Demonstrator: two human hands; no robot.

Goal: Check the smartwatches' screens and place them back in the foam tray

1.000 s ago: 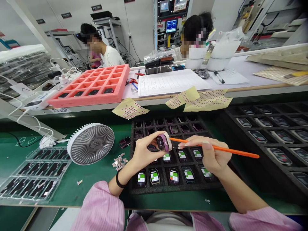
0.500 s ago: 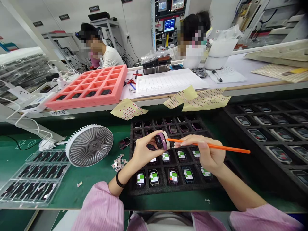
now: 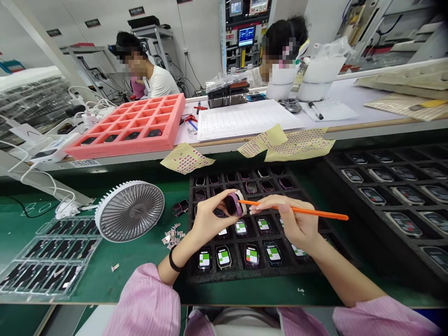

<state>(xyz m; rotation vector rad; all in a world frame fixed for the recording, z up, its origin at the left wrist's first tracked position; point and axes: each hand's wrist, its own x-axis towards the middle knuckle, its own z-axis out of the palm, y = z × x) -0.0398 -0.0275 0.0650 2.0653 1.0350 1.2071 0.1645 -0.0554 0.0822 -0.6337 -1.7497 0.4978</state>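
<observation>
Between the thumb and fingers of my left hand (image 3: 207, 219) is a small purple and white watch body (image 3: 234, 204), its dark face turned toward the left. My right hand (image 3: 297, 221) pinches a thin orange stick (image 3: 315, 212), whose left tip meets the purple side of the watch body. Both hands are above a black foam tray (image 3: 241, 273) of watches. Several watches in its nearer rows have lit green and white screens, such as one watch (image 3: 223, 257) near the front; those farther back are dark. My hands hide part of the middle rows.
A white fan (image 3: 130, 211) and clear plastic trays (image 3: 45, 254) are on the left. Small scraps (image 3: 173, 235) lie beside the foam tray. Another watch tray (image 3: 381, 217) is at right. A pink foam tray (image 3: 122, 150) rests on the shelf; two people sit beyond.
My right hand and the orange stick have shifted left, bringing the tip onto the watch body's purple side. The watch body has turned slightly, and its screen looks darker.
</observation>
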